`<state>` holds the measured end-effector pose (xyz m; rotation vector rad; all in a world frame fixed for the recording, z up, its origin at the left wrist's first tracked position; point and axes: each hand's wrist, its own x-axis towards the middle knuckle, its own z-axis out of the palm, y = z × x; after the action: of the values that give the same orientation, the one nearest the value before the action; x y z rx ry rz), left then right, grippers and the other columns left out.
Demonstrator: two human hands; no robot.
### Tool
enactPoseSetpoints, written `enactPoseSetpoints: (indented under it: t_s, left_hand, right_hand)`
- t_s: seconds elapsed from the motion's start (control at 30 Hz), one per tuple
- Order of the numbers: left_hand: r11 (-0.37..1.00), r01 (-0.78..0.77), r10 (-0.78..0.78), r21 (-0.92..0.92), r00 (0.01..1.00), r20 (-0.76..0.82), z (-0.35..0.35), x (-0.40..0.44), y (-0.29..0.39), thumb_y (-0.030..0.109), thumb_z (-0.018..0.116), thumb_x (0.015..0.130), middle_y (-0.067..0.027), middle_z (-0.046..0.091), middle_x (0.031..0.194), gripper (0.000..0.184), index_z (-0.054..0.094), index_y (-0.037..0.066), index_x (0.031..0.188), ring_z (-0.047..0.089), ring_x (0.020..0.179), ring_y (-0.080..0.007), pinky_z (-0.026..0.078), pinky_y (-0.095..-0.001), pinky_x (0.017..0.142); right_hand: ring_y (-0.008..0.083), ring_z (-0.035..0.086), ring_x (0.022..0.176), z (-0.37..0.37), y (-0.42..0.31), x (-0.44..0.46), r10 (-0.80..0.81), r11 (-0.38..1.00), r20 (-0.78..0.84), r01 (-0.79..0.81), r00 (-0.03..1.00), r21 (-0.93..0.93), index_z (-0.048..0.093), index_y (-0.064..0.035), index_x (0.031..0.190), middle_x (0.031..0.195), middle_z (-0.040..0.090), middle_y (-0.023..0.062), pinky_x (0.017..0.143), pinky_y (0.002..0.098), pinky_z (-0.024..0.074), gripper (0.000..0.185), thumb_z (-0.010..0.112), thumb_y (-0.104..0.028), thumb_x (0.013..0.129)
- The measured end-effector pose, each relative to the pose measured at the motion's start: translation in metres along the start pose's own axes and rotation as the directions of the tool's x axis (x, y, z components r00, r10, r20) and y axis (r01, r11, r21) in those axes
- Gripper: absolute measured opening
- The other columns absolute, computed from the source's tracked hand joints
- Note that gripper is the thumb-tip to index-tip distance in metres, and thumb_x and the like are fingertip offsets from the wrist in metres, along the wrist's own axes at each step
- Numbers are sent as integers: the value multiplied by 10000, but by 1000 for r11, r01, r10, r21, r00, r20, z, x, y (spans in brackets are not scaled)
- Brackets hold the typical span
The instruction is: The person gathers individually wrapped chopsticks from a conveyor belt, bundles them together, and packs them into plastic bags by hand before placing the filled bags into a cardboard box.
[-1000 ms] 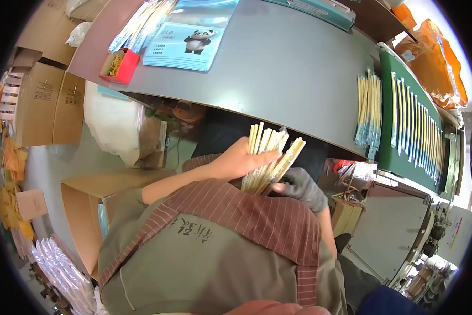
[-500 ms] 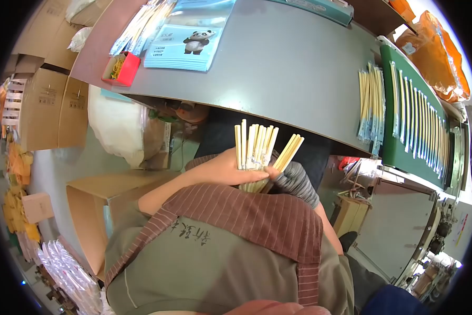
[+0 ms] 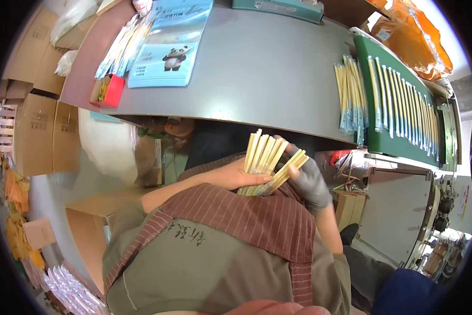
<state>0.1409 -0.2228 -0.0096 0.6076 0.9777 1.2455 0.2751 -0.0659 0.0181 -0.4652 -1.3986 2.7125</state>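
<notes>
My bare left hand [image 3: 236, 176] is wrapped round a thick bundle of wrapped chopsticks [image 3: 261, 151], its thumb across their front, just above my apron. The sticks point up and fan slightly apart. My right hand [image 3: 309, 184], in a grey glove with bare fingertips showing, grips a smaller group of chopsticks [image 3: 287, 170] that leans to the right beside the bundle. The lower ends of both groups meet near my left palm. The desk's front edge lies beyond both hands.
The grey desk [image 3: 246, 68] holds panda-printed bags [image 3: 162, 68], a red box of rubber bands [image 3: 107, 91] and loose wrapped chopsticks [image 3: 350, 94]. A green conveyor [image 3: 375, 139] carries a row of more chopsticks at right. An open cardboard box [image 3: 84, 231] stands at lower left.
The view has shifted, so the desk items appear further left. My right hand has opened out from behind the sticks and now shows its fingers around the smaller group.
</notes>
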Motion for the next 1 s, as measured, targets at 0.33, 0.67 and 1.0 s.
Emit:
enactPoseSetpoints:
  t_s: [0.33,0.67,1.0]
  left_hand:
    - [986,-165,167,32,983,-78,-31,105,125,325,538,972,-153,674,851,368,574,-30,1059,668,696,-201,551,-306,619]
    - [948,122,-122,-293,992,18,-39,173,182,368,532,975,-110,599,689,371,548,-3,992,539,499,-134,428,-254,448]
    - [924,319,-327,-212,945,1,62,125,301,355,505,989,-86,561,643,353,543,5,995,428,431,-83,345,-228,392]
  right_hand:
    - [109,609,707,-9,-124,128,-318,947,-338,282,886,-152,643,-28,970,821,649,33,630,271,501,244,597,-266,946]
    - [210,650,797,-75,-221,184,-208,978,-595,168,776,-124,612,-17,1003,895,652,95,712,325,538,307,617,-313,923]
    - [142,549,712,-56,-305,125,-271,912,-722,410,637,20,592,-104,924,801,557,5,699,316,492,222,613,-325,924]
